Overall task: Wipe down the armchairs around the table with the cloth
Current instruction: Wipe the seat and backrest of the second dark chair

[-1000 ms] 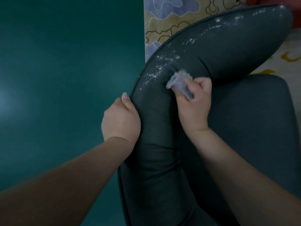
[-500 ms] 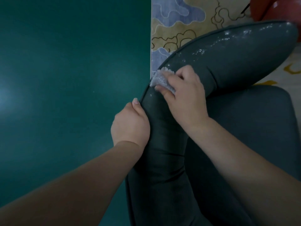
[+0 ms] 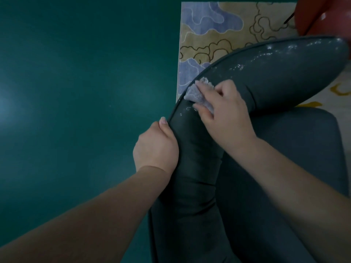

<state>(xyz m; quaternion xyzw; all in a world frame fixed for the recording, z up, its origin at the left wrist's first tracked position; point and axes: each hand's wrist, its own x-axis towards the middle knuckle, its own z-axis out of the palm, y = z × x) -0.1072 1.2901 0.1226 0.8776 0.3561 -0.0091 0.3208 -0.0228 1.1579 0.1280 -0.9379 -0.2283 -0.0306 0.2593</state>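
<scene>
The wiping of one armchair (image 3: pixel 209 177) is in hand: its curved, padded back rim runs from the bottom centre of the frame up to the upper right. A small pale cloth (image 3: pixel 197 94) is pinched between the thumb and curled fingers of the right hand (image 3: pixel 224 114) and pressed onto the rim's outer edge, just above centre. White specks (image 3: pixel 284 52) are seen along the rim toward the upper right, so that stretch is judged unwiped. The next stroke is likely to call for the cloth to be carried up and right along the rim under steady pressure. The left hand (image 3: pixel 155 147) is wrapped over the rim's outer edge at centre, thumb on top, seemingly steadying the chair. Green floor (image 3: pixel 76 92) fills the left; a patterned rug (image 3: pixel 218 35) lies at the top.
</scene>
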